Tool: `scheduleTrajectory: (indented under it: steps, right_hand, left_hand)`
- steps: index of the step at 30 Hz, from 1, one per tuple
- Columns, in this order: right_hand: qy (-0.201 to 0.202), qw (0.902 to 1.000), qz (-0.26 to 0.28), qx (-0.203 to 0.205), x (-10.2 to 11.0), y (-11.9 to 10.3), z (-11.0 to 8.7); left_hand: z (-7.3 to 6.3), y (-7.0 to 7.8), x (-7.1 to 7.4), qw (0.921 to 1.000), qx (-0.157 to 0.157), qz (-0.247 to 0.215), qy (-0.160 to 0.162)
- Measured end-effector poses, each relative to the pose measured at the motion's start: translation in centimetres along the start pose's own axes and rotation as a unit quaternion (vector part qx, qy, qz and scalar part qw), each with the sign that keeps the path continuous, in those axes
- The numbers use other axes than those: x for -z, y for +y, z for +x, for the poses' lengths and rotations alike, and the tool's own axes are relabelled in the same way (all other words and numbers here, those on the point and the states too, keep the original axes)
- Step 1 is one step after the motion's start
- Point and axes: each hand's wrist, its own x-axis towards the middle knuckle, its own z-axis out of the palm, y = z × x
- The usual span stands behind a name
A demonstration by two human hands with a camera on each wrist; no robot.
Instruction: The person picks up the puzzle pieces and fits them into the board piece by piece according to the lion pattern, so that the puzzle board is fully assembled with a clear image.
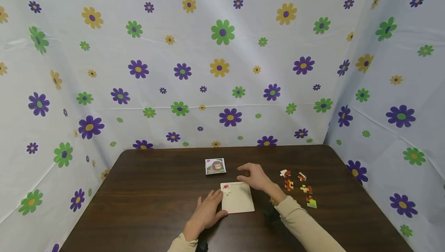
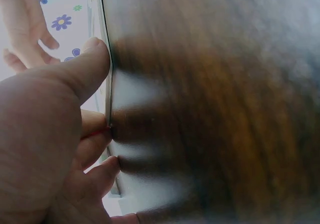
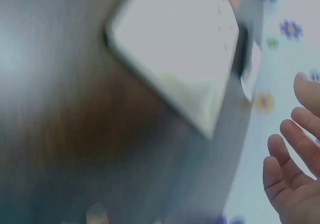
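A pale square puzzle board (image 1: 239, 201) lies on the dark table, with one jigsaw piece (image 1: 226, 190) showing a pink shape in its upper left corner. My left hand (image 1: 206, 210) rests at the board's left side, fingers extended and thumb along its lower edge; the left wrist view shows the thumb (image 2: 92, 64) against that edge. Over the board's top right corner hovers my right hand (image 1: 255, 176), fingers loosely bent and nothing between them. In the right wrist view this hand (image 3: 300, 169) appears empty beside the blurred board (image 3: 175, 49).
Several loose jigsaw pieces (image 1: 289, 184) are scattered on the table to the right, some partly behind the right forearm. Behind the board lies a small picture card (image 1: 215, 166) with a lion on it. A flower-patterned cloth (image 1: 194, 51) hangs around the table (image 1: 156, 178).
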Motion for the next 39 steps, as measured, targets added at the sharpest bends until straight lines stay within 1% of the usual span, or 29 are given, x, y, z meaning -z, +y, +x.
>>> scheduleTrajectory:
  steps: [2,4,7,9,12,15,18,21,24,32,37,39]
  right_hand:
    - [0.008,0.9996,-0.010,-0.024,1.6,1.0,0.0]
    - [0.025,0.9987,-0.019,-0.040,3.2,2.5,-0.3]
    - [0.047,0.9960,-0.034,-0.068,5.2,5.1,-1.3]
    - [0.057,0.9932,-0.041,-0.092,6.1,6.9,-2.2]
    - [0.061,0.9885,-0.045,-0.131,6.8,9.0,-3.6]
    - [0.053,0.9849,-0.061,-0.153,6.9,10.6,-4.9]
    - [0.046,0.9803,-0.095,-0.167,6.7,11.6,-5.8]
    - [0.042,0.9760,-0.115,-0.180,6.6,12.2,-6.2]
    - [0.039,0.9745,-0.117,-0.187,6.8,12.5,-6.3]
    - [0.031,0.9706,-0.119,-0.207,7.6,12.1,-6.0]
    - [0.029,0.9636,-0.119,-0.238,7.7,11.9,-6.0]
    - [0.026,0.9634,-0.113,-0.242,7.6,11.8,-6.1]
  left_hand:
    - [0.0,0.0,0.1,1.0000,-0.001,0.002,0.002]
    - [0.0,0.0,0.1,1.0000,-0.001,0.002,0.001]
    - [0.0,0.0,0.1,1.0000,-0.002,0.001,-0.001]
    - [0.0,0.0,0.2,1.0000,-0.002,0.001,-0.004]
    - [0.0,0.1,0.3,1.0000,0.001,0.001,-0.005]
    - [0.1,0.0,0.5,1.0000,0.003,0.001,-0.001]
    - [0.2,-0.1,0.4,1.0000,0.002,0.003,0.000]
    - [0.1,0.0,0.3,1.0000,0.000,0.002,-0.002]
    - [0.0,0.0,0.2,1.0000,0.000,0.001,-0.003]
    - [0.0,0.2,0.3,1.0000,-0.001,-0.002,-0.002]
    - [0.1,0.4,0.5,1.0000,0.001,-0.001,-0.005]
    - [0.0,0.4,0.5,1.0000,0.004,-0.002,-0.009]
